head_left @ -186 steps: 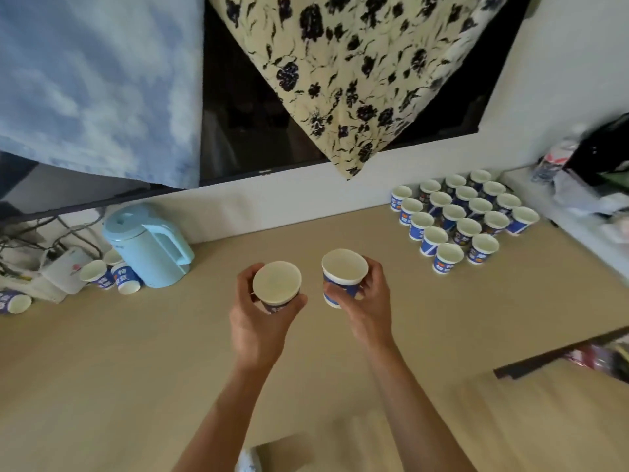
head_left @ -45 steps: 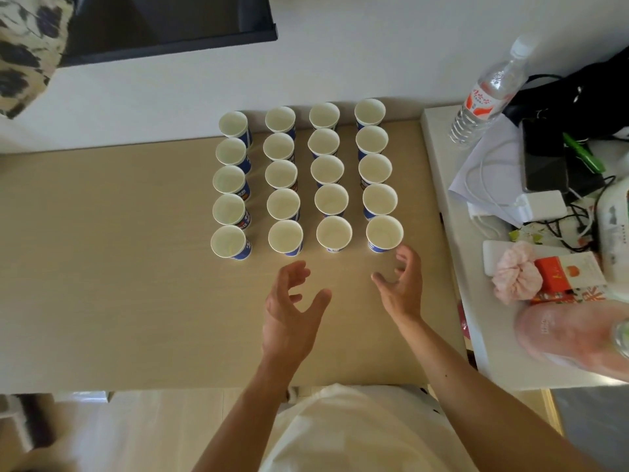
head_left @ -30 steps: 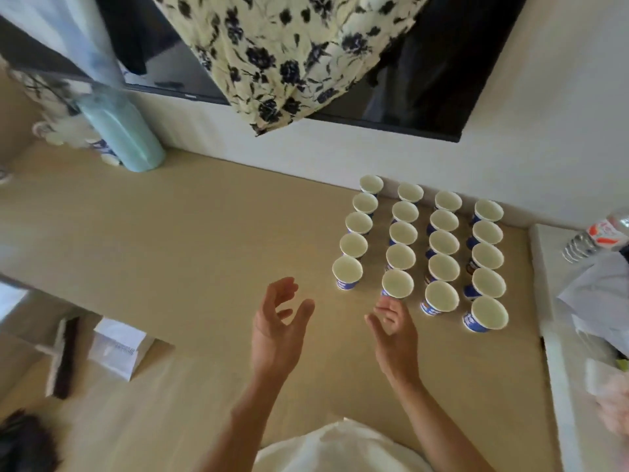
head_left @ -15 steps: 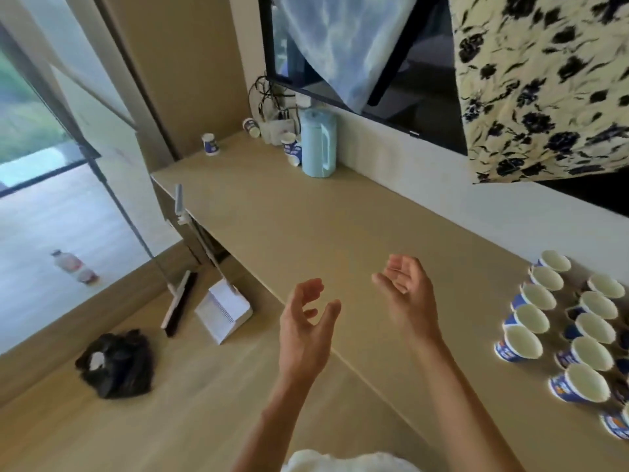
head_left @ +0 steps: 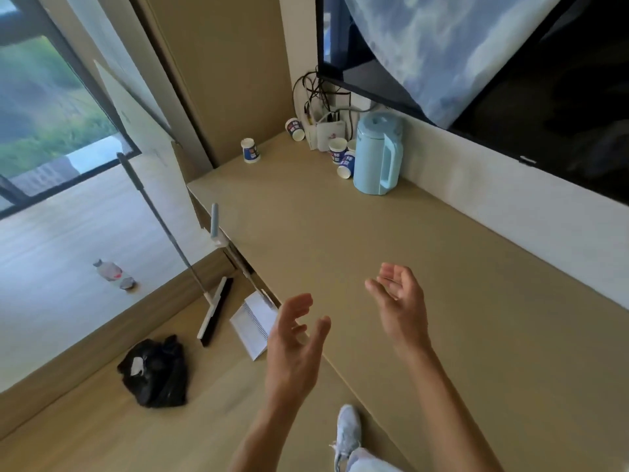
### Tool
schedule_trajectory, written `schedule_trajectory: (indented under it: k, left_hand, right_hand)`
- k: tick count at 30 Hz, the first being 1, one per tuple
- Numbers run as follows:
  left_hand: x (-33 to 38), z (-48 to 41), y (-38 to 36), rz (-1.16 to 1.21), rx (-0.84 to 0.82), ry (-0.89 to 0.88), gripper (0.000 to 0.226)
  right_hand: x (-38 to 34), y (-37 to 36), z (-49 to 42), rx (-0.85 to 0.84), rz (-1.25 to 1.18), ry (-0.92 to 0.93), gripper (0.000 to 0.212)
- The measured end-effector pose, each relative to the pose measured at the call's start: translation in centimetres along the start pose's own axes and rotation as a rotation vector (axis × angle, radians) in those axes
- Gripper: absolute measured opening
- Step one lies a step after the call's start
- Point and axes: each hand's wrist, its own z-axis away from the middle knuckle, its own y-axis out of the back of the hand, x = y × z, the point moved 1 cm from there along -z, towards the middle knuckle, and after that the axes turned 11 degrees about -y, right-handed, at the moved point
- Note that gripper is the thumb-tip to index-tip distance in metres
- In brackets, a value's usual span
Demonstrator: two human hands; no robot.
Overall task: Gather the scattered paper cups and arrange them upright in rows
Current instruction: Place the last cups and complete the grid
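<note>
Kettle (head_left: 376,155) stood at the surface's (head_left: 340,240) far end by the wall; two paper cups (head_left: 342,156) just left of it, one tipped. Inverted cup (head_left: 251,150) sat further left, near the corner. Broom (head_left: 190,267), dustpan (head_left: 253,323), bag (head_left: 155,371) on floor left of the surface.

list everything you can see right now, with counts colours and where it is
paper cups: at least four, white and blue, far end of the counter; one inverted and apart, one on its side by the cables, others beside the kettle
kettle: one, light blue, far end by the wall
counter: one, tan, along the wall
screen: one, black, on the wall
cloth: one, blue and white, draped over the screen
cables: several, dark and white, far corner
broom: one, grey handle, on the floor
dustpan: one, white, floor by the counter
bag: one, black, floor
bottle: one, clear, floor
shoe: one, pale, floor
left hand: open, empty
right hand: open, empty
</note>
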Motion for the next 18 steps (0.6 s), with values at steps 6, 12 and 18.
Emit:
schedule_trajectory:
  k: [6,12,18]
  left_hand:
    - [-0.5,-10.6,0.1,-0.053,0.004,0.01,0.031]
    - [-1.8,-20.8,-1.7,-0.062,-0.066,0.0,0.032]
    - [-4.5,-34.6,-4.0,-0.054,-0.219,-0.029,0.036]
  right_hand:
    - [-2.9,-4.2,-7.0,-0.038,-0.008,-0.021,0.036]
    - [-4.6,-8.1,-11.5,-0.051,0.007,-0.074,0.038]
    - [-6.7,-12.9,-18.9,-0.031,0.045,-0.112,0.041]
